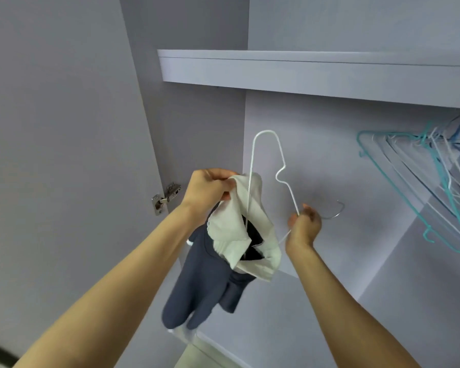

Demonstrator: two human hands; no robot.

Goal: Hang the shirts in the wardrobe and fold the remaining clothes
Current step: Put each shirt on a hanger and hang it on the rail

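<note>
A navy shirt with a white collar (239,227) hangs in front of the open wardrobe (316,75). My left hand (210,187) grips the white collar at its top. A white wire hanger (266,134) is turned on end, and one of its arms runs down inside the collar. My right hand (304,224) grips the hanger near its neck, with the metal hook (335,211) sticking out to the right. The navy body (197,288) of the shirt dangles below both hands.
Several bare hangers, teal (398,179) and white, hang bunched at the wardrobe's upper right. A shelf board spans the top. The open door (64,155) stands at the left with a metal hinge (165,197). The wardrobe's floor panel lies below.
</note>
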